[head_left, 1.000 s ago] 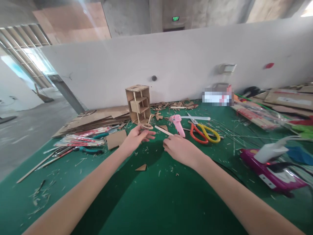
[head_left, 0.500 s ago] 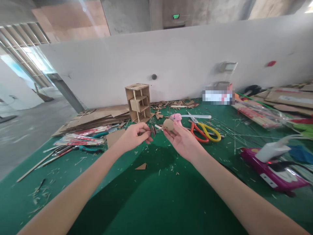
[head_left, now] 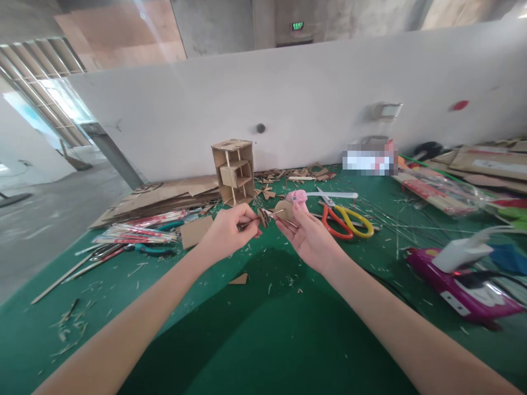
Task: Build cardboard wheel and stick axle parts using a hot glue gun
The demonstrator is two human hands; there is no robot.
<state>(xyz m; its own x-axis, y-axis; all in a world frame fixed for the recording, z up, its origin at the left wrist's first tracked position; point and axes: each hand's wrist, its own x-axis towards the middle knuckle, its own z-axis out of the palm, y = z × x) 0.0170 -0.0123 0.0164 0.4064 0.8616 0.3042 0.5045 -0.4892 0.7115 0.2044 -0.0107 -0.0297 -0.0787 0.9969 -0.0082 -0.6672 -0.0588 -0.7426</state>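
Round tan cardboard disc is grasped between the right hand's thumb and fingers, above the green desk. The left hand pinches a thin stick that carries a smaller, thicker brown cardboard wheel; the stick's far end points to the disc's face, though whether it touches or enters cannot be told.

The step in hand looks like lining the stick up with the disc. The next move calls for a steady disc and a straight, gentle push, since a slanted one could bend the card. Behind the hands stands a brown cardboard shelf frame; a pink glue gun lies just beyond the right hand.
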